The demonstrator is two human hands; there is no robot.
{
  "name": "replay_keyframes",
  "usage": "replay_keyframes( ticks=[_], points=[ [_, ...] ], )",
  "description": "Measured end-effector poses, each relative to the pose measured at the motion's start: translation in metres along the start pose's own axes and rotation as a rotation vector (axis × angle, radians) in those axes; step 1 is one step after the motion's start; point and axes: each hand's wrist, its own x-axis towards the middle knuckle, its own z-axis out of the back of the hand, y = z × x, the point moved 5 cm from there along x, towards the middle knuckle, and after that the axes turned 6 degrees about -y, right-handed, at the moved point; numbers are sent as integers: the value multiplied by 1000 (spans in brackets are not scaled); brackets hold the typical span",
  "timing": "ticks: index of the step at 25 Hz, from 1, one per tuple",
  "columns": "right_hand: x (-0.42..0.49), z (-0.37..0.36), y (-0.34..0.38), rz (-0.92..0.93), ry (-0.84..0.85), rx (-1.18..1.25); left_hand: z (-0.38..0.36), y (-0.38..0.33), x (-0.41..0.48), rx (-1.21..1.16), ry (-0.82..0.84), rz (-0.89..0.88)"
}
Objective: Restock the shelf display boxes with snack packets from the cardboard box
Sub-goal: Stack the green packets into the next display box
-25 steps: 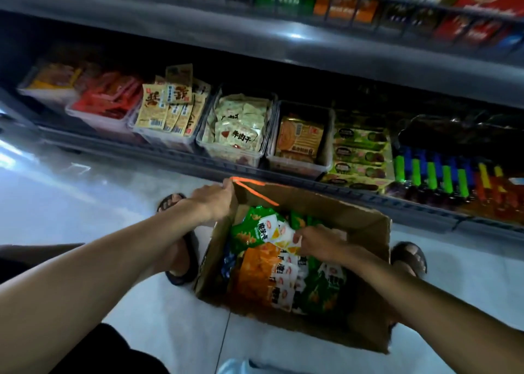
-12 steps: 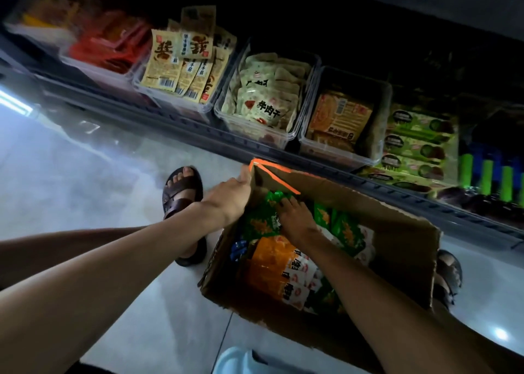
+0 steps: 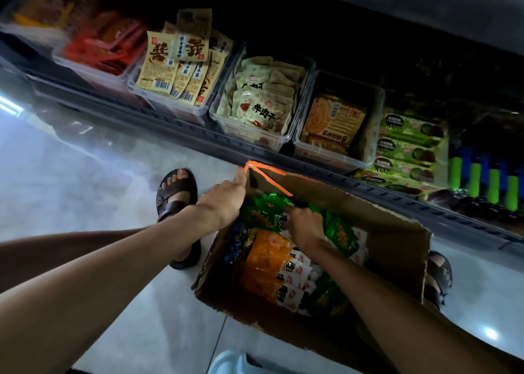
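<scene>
An open cardboard box with orange tape at its far corner sits on the floor, full of green packets and orange packets. My left hand grips the box's far left corner. My right hand is inside the box, fingers curled into the green packets at the back. On the low shelf stand clear display boxes: one with beige packets, one half-filled with orange-brown packets, one with yellow packets.
A red-packet box sits at the shelf's left end, green bar packs and coloured bottles at the right. My sandalled feet flank the box on the pale tiled floor. A shelf rail runs along the front edge.
My right hand moved from the box's middle to the green packets at its back corner. The view dropped lower and closer to the shelf. My left hand kept its hold on the corner.
</scene>
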Motion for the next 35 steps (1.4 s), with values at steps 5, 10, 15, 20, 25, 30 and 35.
replay_keyframes(
  ticks=[5, 10, 15, 20, 25, 30, 35],
  points=[
    [-34, 75, -16, 27, 25, 139, 2, 0, -6, 6, 37, 44],
    [-83, 194, -34, 78, 77, 272, 58, -32, -25, 229, -107, -19],
    [-134, 300, -33, 167, 7, 314, 147, -113, -73, -607, -43, -282],
    [-165, 349, -25, 208, -50, 483, 174, -155, -122, -463, 228, -477],
    [-148, 368, -44, 94, -385, 676, 177, -170, -114, -573, 237, -438],
    [-145, 355, -57, -108, -415, 1164, 189, -179, -111, -891, 145, -362],
    [-149, 354, -57, -42, -395, 1320, 170, -179, -128, -1086, 608, -339]
  ],
)
